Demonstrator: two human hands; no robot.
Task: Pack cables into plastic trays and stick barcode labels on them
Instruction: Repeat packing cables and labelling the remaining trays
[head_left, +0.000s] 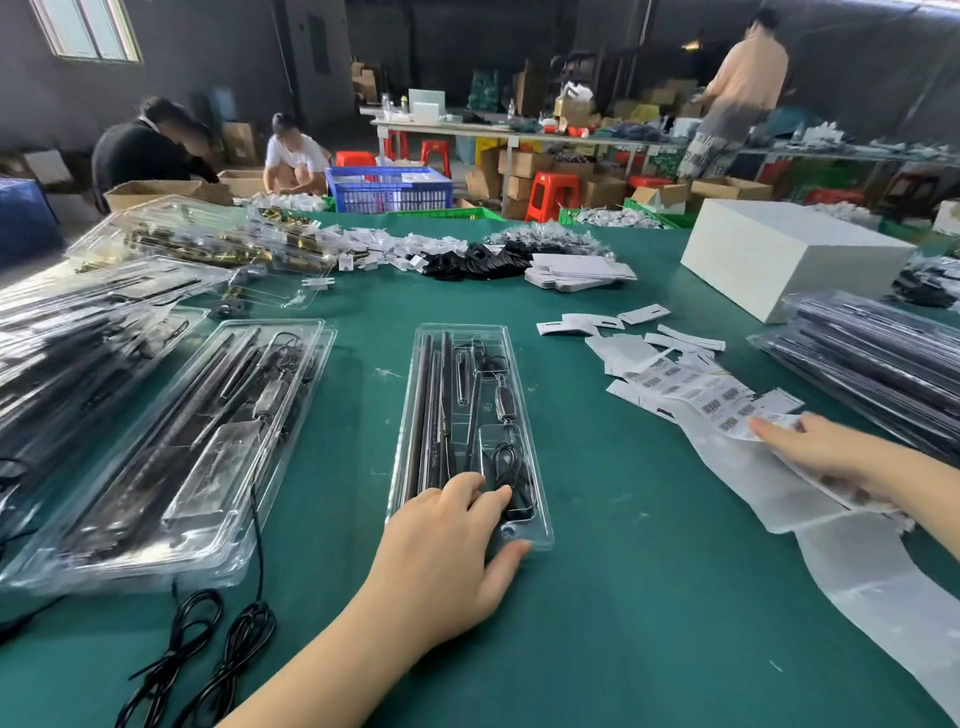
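A clear plastic tray (464, 332) lies lengthwise in the middle of the green table, with black rods, a spring piece and a coiled black cable (511, 470) inside. My left hand (447, 551) rests flat on the tray's near end, fingers spread over the cable. To the right, my right hand (831, 457) lies on a long strip of barcode labels (722, 402), with its fingers at the edge of one label. Two loose black cables (208, 649) lie at the near left.
Open filled trays (171, 457) and stacks of more sit at the left; another stack (878, 364) lies at the right. A white box (789, 254) stands far right. Paper tags (602, 325), black parts and cards lie across the far table. People work beyond.
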